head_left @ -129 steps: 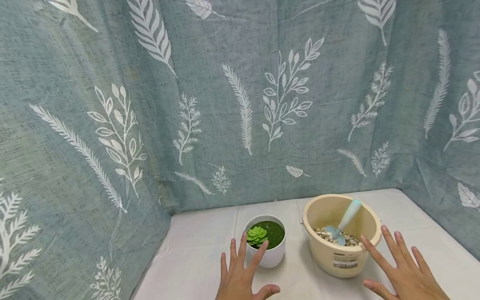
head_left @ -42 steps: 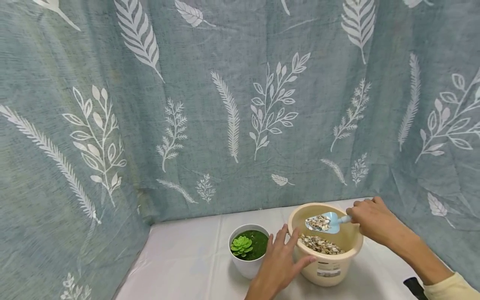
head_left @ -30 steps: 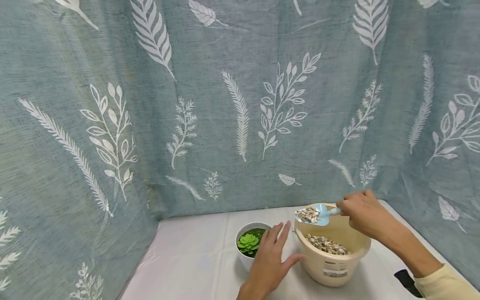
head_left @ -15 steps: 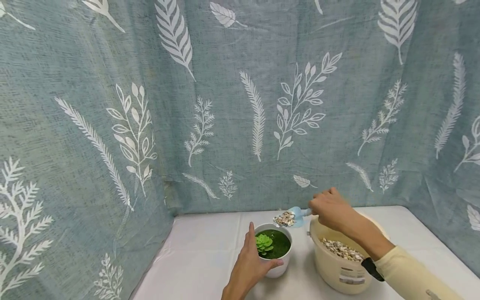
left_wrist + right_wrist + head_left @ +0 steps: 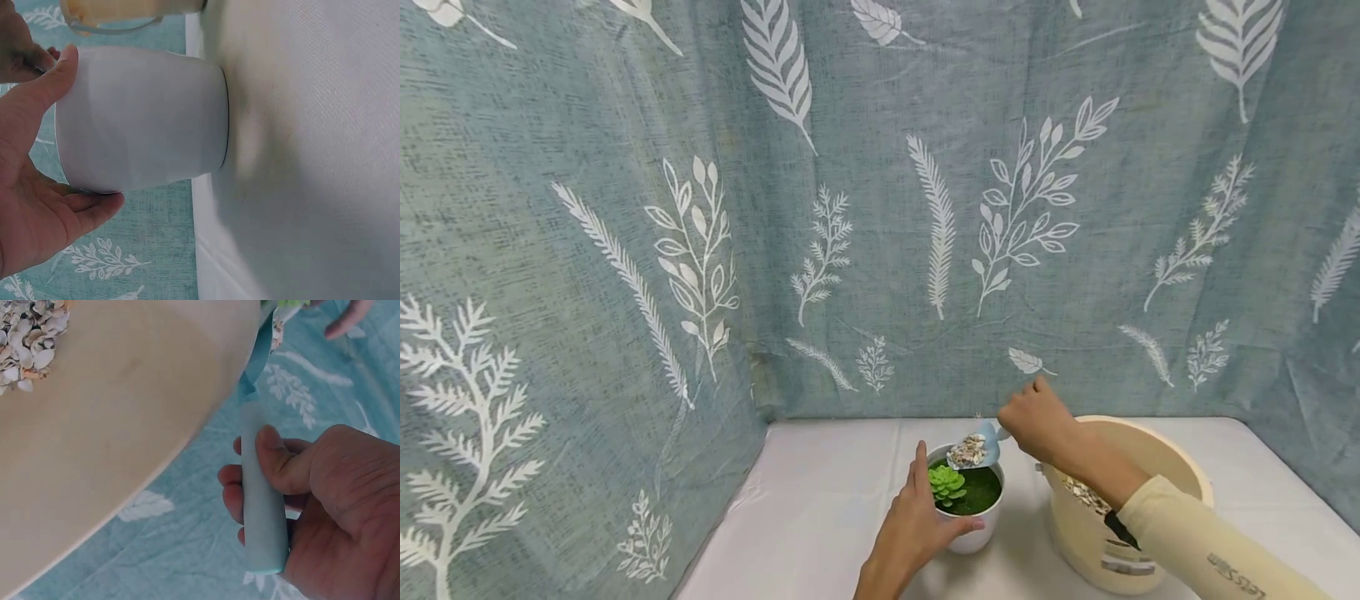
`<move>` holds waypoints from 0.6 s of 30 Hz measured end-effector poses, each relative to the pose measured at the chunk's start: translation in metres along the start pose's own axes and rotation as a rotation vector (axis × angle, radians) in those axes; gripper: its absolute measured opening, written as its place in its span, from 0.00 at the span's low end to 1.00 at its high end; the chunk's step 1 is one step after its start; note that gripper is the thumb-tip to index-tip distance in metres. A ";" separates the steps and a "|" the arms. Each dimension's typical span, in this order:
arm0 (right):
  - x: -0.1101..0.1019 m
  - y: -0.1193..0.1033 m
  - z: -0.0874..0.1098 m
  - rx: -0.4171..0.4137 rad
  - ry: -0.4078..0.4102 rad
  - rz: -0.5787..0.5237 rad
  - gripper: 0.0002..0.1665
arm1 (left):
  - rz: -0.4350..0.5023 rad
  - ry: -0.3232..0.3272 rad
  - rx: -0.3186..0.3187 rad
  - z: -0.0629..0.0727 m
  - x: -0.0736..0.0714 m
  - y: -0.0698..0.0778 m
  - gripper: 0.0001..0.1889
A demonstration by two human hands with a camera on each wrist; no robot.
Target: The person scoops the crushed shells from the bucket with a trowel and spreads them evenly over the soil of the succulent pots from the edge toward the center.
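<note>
My right hand (image 5: 1040, 423) grips the pale blue handle of a scoop (image 5: 264, 494). Small seashells (image 5: 968, 451) fill the scoop's blade, which hangs over the back of a white flower pot (image 5: 974, 540). Inside the pot are a green artificial succulent (image 5: 946, 483) and a dark green mossy surface. My left hand (image 5: 912, 527) holds the pot near its rim, thumb on one side and fingers on the other, as the left wrist view shows. The pot stands upright on the table.
A cream bucket (image 5: 1075, 537) stands right of the pot, under my right forearm, with more seashells (image 5: 31, 337) inside. White cloth covers the table (image 5: 805, 500). A blue-green leaf-patterned curtain (image 5: 865, 250) hangs behind and at the sides.
My right hand has taken the scoop, lifted shells from the bucket and carried them left over the pot. My left hand has moved from beside the bucket to the pot.
</note>
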State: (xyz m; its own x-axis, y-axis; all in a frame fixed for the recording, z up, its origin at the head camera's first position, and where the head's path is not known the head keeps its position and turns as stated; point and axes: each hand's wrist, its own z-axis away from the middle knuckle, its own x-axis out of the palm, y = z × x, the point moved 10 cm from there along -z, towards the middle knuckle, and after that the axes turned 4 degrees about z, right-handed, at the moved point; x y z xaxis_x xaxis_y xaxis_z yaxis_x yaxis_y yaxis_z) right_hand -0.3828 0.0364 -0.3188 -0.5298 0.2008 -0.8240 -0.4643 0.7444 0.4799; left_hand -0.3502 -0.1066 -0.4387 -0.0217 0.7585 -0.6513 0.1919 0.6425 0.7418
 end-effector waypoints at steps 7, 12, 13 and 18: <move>-0.008 -0.022 -0.009 -0.048 0.110 0.173 0.19 | -0.002 0.000 0.000 -0.001 0.000 -0.002 0.72; -0.017 -0.033 -0.012 -0.087 0.208 0.259 0.23 | 0.001 0.014 0.000 0.000 0.000 -0.004 0.72; -0.017 -0.033 -0.013 -0.087 0.209 0.274 0.24 | 0.001 0.013 0.000 0.000 0.000 -0.005 0.72; -0.025 -0.033 -0.014 -0.086 0.240 0.311 0.26 | -0.015 0.010 0.000 -0.002 -0.002 -0.006 0.72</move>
State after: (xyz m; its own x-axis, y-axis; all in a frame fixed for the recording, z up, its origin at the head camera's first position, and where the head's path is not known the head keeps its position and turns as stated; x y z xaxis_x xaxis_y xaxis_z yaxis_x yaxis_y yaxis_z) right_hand -0.3640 -0.0019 -0.3102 -0.8006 0.2457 -0.5466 -0.3083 0.6133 0.7272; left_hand -0.3532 -0.1114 -0.4415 -0.0343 0.7500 -0.6605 0.1913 0.6536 0.7323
